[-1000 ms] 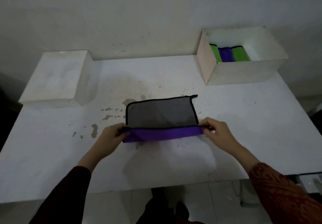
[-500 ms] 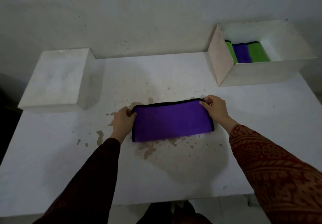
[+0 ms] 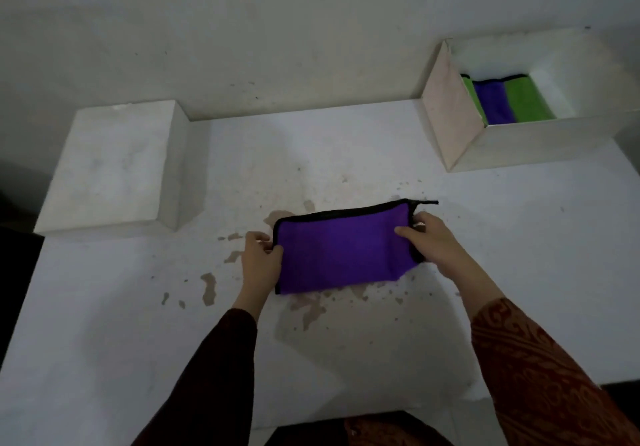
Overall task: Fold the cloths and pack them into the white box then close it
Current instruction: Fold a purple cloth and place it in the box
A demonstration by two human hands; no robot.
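Observation:
A purple cloth (image 3: 341,249) with black trim lies folded in half on the white table (image 3: 346,341), at its middle. My left hand (image 3: 260,258) grips its left edge. My right hand (image 3: 427,239) pinches its right edge, thumb on top. The open white box (image 3: 512,144) stands at the table's far right. Inside it lie folded green cloths (image 3: 524,100) and a purple cloth (image 3: 493,104) side by side.
A white box lid (image 3: 110,165) lies upside down at the far left, against the wall. Brown stains (image 3: 207,286) mark the tabletop around the cloth. The table's front edge is near my body.
The near purple edge was carried over the grey side to the far edge, folding the cloth in half. Both hands then slid to its short sides.

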